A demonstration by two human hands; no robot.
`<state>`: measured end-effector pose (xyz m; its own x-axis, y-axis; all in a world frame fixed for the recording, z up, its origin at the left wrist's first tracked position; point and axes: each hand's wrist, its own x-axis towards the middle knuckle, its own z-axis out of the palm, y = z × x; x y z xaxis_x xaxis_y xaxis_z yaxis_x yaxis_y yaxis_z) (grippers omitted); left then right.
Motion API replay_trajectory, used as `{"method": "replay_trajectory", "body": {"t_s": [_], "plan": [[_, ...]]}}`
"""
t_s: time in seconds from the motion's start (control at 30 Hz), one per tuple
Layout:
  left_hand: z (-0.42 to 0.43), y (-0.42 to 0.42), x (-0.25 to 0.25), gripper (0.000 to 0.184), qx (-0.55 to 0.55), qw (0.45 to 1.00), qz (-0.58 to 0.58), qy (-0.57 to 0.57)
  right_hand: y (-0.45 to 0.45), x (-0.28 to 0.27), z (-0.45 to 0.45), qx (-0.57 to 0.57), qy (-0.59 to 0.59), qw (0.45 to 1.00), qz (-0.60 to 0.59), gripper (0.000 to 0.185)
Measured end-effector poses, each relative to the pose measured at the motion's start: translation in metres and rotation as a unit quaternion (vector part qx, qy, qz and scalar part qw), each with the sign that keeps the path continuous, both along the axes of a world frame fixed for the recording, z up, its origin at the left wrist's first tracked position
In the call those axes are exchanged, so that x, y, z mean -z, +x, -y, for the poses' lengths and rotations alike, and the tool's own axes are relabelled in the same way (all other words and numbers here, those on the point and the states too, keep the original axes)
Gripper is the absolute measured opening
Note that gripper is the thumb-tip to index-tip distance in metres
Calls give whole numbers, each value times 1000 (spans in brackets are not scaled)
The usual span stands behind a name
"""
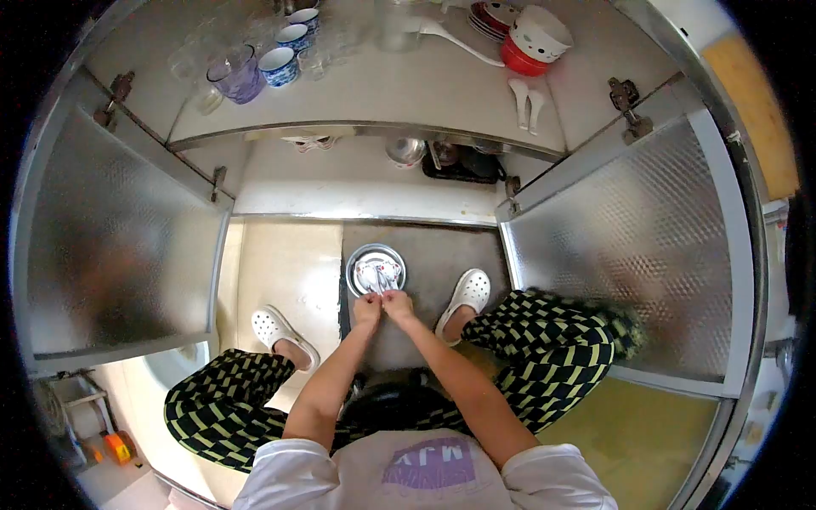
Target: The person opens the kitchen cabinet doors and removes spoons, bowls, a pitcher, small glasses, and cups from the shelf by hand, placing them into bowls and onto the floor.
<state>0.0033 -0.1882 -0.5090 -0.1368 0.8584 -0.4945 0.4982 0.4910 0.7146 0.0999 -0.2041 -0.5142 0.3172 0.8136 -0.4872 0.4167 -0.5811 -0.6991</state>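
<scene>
Both of my hands meet at the near rim of a round metal bowl [350, 274] on the dark floor between my feet. Inside the bowl lie a white dish with red marks [366, 270] and several shiny spoons, their handles pointing towards me. My left hand [367, 309] is closed by the rim at the handle ends, its fingers pressed together. Beside it, my right hand [397, 305] is closed too, at the same handles. Exactly which handle each hand grips is too small to make out.
An open cabinet shelf [382, 102] holds blue-patterned cups [279, 68], a purple glass [236, 76], red and white bowls [537, 42] and white spoons [527, 106]. A black tray [463, 174] sits lower. Open glass doors stand left [127, 238] and right [629, 238].
</scene>
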Motion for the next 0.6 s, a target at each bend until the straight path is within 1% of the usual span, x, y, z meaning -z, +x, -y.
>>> {"method": "replay_trajectory", "body": {"t_s": [0.07,0.13,0.2,0.23,0.3,0.33,0.37,0.4,0.43,0.47,0.5,0.53,0.57,0.6], "plan": [[0,-3,1,24,20,999,-24,30,2,-12,-4,-15,1,1000,19,20],[-3,-3,-6,23,24,999,-15,31,8,-21,-7,-27,-45,999,15,21],[-8,-4,-17,21,44,999,14,17,11,-33,-12,-9,-19,1000,22,21],[-10,0,-23,20,2,1000,25,18,13,-40,-15,0,2,1000,26,21],[-17,7,-36,20,6,997,5,82,22,-56,-28,30,7,1000,3,20],[-23,13,-50,20,10,996,5,85,26,-65,-38,64,68,996,-2,20],[-31,23,-63,21,11,988,71,136,31,-73,-49,97,129,987,-8,21],[-40,32,-80,22,12,973,136,186,39,-86,-63,109,160,981,-25,20],[-51,42,-95,22,21,970,143,196,48,-101,-77,121,190,973,-42,20],[-62,52,-104,21,26,961,144,236,57,-125,-90,130,257,956,-64,19],[-68,65,-161,20,46,961,158,221,67,-154,-101,139,322,933,-85,18],[-81,78,-170,20,51,937,230,260,77,-186,-109,154,358,918,-71,17],[-92,93,-195,19,46,912,282,296,87,-216,-117,169,394,902,-58,16],[-99,106,-228,19,57,910,256,322,100,-244,-126,178,442,876,-71,16]]}}
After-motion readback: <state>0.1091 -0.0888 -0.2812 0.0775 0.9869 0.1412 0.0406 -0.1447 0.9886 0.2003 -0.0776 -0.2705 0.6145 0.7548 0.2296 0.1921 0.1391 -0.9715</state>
